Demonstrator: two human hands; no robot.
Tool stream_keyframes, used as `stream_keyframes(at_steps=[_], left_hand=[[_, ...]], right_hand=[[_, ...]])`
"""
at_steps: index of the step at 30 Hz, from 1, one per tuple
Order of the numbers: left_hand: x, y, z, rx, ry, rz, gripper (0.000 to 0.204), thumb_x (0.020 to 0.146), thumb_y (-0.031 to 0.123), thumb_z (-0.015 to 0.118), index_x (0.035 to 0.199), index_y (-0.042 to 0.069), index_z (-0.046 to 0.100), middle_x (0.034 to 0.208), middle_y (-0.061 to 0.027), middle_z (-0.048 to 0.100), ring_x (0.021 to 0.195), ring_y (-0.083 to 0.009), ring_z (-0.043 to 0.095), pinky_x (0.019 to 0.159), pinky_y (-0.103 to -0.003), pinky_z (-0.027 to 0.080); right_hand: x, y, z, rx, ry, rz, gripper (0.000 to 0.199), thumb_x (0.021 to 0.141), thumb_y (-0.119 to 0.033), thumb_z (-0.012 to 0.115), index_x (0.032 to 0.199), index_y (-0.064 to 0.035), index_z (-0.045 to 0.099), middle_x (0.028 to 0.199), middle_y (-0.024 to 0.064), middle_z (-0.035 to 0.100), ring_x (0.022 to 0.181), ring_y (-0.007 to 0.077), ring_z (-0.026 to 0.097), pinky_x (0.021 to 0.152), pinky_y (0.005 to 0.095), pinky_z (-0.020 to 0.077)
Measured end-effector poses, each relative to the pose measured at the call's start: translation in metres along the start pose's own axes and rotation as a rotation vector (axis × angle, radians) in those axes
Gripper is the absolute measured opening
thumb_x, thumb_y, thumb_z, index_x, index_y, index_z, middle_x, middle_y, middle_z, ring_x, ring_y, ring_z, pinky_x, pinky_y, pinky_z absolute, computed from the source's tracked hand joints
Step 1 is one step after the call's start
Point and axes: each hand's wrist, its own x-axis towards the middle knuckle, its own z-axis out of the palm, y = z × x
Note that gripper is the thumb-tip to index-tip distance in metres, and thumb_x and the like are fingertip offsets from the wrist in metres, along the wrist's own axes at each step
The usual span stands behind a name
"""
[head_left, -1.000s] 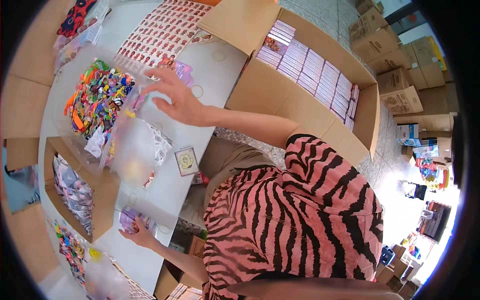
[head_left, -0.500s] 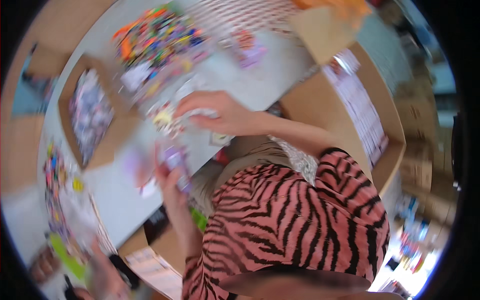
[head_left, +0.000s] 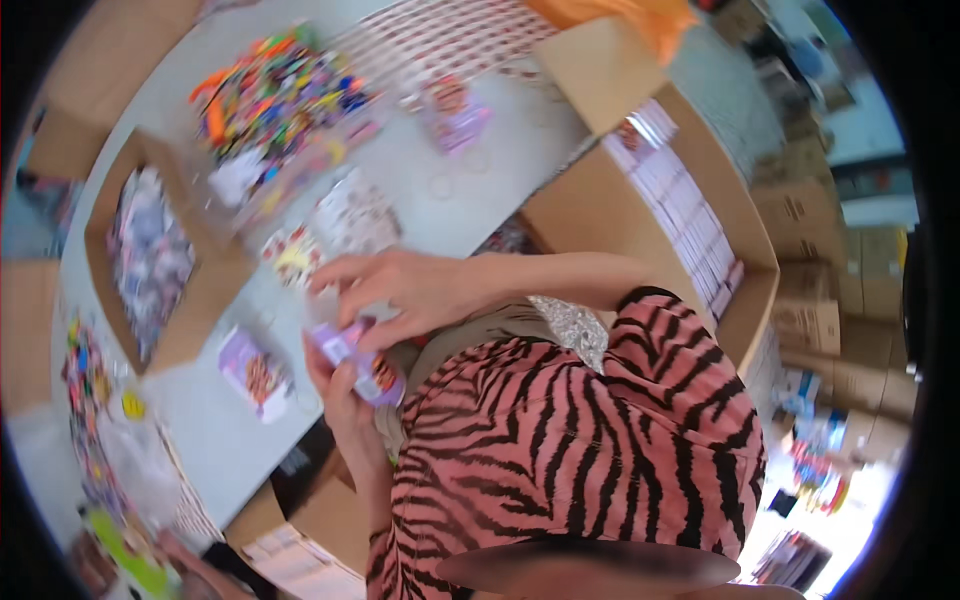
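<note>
A small purple carton (head_left: 376, 378) with a printed picture is gripped in my left hand (head_left: 345, 400), close in front of my body. From above, my right hand (head_left: 405, 285) bends its fingers over the carton's upper end and touches it. Whether anything small sits between those fingers is hidden. Just beyond my fingers lies a yellow, white and red piece (head_left: 292, 256), beside a clear patterned bag (head_left: 357, 215). Another purple carton (head_left: 255, 372) lies on the table to the left.
A pile of colourful small items (head_left: 285, 100) fills a clear bag at the back. An open cardboard box (head_left: 205, 290) of silvery packets stands left. On the right, a large cardboard box (head_left: 590, 205) holds rows of cartons. Another person's arm (head_left: 195, 565) shows lower left.
My right hand has come down from above the table onto the upper end of the carton. The left hand still holds the carton, now tilted. The view has shifted and sharpened.
</note>
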Motion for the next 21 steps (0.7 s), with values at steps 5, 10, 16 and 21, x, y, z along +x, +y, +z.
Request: stream_keyframes(at_steps=[5, 10, 16, 21], left_hand=[[0.000, -0.011, -0.013, 0.030, -0.030, 0.029, 0.069, 0.076, 0.023, 0.065, 0.132, 0.001, 0.031, 0.122, -0.0189, 0.048, 0.106, -0.0331, 0.055, 0.089, -0.045, 0.048], [-0.003, -0.026, -0.024, -0.052, -0.021, -0.068, 0.072, 0.075, 0.041, 0.063, 0.130, 0.003, 0.036, 0.125, -0.0141, 0.047, 0.106, -0.0295, 0.055, 0.089, -0.042, 0.048], [-0.005, -0.029, -0.018, -0.133, -0.041, -0.148, 0.077, 0.076, 0.046, 0.061, 0.133, 0.004, 0.032, 0.130, -0.0112, 0.043, 0.116, -0.0288, 0.047, 0.096, -0.043, 0.042], [-0.004, -0.015, -0.012, -0.076, -0.143, -0.158, 0.074, 0.080, 0.050, 0.054, 0.134, 0.007, 0.030, 0.130, -0.0122, 0.041, 0.120, -0.0282, 0.043, 0.100, -0.044, 0.039]], right_hand=[[-0.005, -0.005, 0.003, 0.080, 0.063, 0.069, 0.022, 0.075, -0.021, 0.069, 0.088, -0.0029, 0.065, 0.121, 0.0172, 0.049, 0.101, 0.0270, 0.056, 0.085, 0.0341, 0.0447], [-0.004, -0.005, 0.010, 0.213, 0.053, 0.046, 0.020, 0.074, -0.020, 0.069, 0.079, -0.0017, 0.066, 0.121, 0.0142, 0.051, 0.088, 0.0210, 0.059, 0.076, 0.0311, 0.0466], [-0.006, -0.001, 0.014, 0.224, 0.051, -0.008, 0.015, 0.075, -0.016, 0.067, 0.076, -0.0017, 0.065, 0.124, 0.0137, 0.050, 0.099, 0.0232, 0.058, 0.077, 0.0338, 0.0469], [-0.003, -0.015, 0.014, 0.205, 0.104, 0.071, 0.015, 0.074, -0.015, 0.067, 0.074, -0.0011, 0.063, 0.111, 0.0116, 0.056, 0.091, 0.0224, 0.059, 0.072, 0.0311, 0.0469]])
